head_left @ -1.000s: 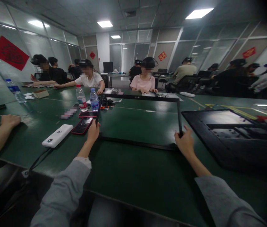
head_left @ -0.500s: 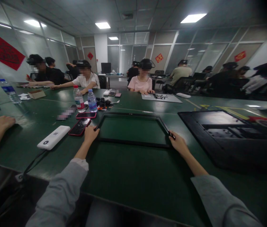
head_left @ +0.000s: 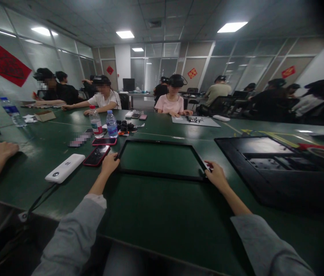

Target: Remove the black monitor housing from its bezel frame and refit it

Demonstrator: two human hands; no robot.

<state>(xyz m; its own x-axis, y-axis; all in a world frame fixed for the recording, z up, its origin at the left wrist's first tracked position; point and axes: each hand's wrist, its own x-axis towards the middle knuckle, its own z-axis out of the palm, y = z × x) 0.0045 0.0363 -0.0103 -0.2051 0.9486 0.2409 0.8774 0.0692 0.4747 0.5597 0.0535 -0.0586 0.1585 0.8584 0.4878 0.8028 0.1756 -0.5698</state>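
One black frame (head_left: 159, 174) between left hand (head_left: 110, 164) and right hand (head_left: 217, 176). Near the left hand: two red-edged phones (head_left: 96, 155), one white power bank (head_left: 66, 168). Beyond it: three bottles (head_left: 112, 124), one farther left. Right of the right hand: one black panel (head_left: 282, 182).

Left of your left hand (head_left: 110, 164), a red-edged phone (head_left: 96, 155) is lying, a white power bank (head_left: 65, 168) is resting farther out, and a red-capped bottle (head_left: 96, 125) is standing beyond.
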